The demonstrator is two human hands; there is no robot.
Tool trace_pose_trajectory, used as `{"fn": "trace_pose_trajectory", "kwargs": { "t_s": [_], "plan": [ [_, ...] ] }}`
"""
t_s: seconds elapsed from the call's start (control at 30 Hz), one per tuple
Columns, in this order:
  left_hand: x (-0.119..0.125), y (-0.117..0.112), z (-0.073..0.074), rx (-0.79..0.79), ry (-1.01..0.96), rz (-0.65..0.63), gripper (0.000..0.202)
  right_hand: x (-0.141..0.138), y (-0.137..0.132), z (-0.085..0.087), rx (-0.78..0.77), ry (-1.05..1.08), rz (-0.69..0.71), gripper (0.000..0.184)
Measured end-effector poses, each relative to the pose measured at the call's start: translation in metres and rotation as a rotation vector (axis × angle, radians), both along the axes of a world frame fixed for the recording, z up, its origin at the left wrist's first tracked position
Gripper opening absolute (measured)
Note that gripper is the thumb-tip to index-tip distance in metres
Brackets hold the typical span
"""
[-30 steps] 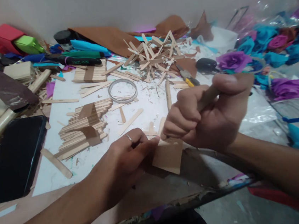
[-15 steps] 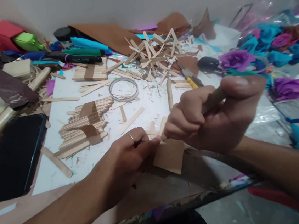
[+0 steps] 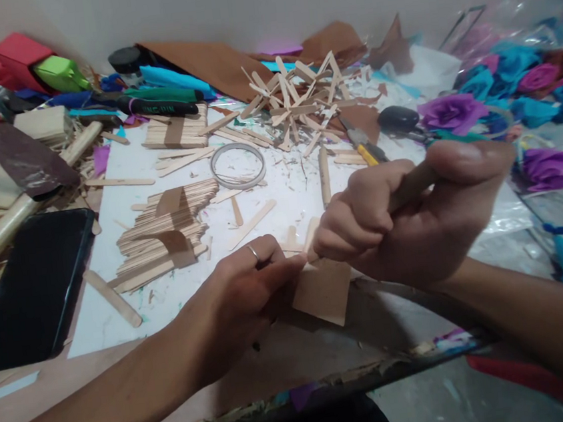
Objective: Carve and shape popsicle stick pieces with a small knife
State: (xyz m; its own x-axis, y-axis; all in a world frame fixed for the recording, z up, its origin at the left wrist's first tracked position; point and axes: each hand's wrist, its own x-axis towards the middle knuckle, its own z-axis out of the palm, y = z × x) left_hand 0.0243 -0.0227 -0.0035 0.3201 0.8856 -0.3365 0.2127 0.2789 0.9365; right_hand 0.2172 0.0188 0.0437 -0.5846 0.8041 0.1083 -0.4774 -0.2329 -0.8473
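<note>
My left hand (image 3: 249, 288), with a ring on one finger, is closed in a pinch at the upper left edge of a flat tan square piece (image 3: 323, 294). My right hand (image 3: 408, 224) is wrapped round a grey-brown rod-like handle (image 3: 414, 185), its thumb lying over the upper end. The lower end of that handle is hidden in the fist, so its kind does not show. The fingertips of both hands meet above the tan square. Just beyond them lie pale craft sticks (image 3: 291, 237), partly covered by the right hand.
Craft stick stacks (image 3: 163, 233), a tape roll (image 3: 238, 165) and a heap of sticks (image 3: 295, 102) lie on white paper (image 3: 91, 318). A phone (image 3: 32, 284) and a hammer (image 3: 6, 230) are left. Yellow-handled pliers (image 3: 367, 153) and paper flowers (image 3: 452, 114) sit right.
The whole view has shifted slightly, so things on the table appear a little further right. Both hands keep nearly the same pose and grip.
</note>
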Motion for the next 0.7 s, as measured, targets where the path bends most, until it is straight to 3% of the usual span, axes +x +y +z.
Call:
{"fn": "trace_pose_trajectory", "kwargs": {
  "t_s": [0.2, 0.7],
  "plan": [
    [-0.0036, -0.0012, 0.0008, -0.030, -0.048, -0.033, 0.041, 0.0013, 0.0006, 0.0002, -0.016, -0.024, -0.004, 0.058],
    [-0.0047, -0.0040, -0.0016, -0.245, -0.255, 0.030, 0.039, -0.0037, 0.0008, 0.0006, 0.076, -0.037, -0.036, 0.052]
  ]
}}
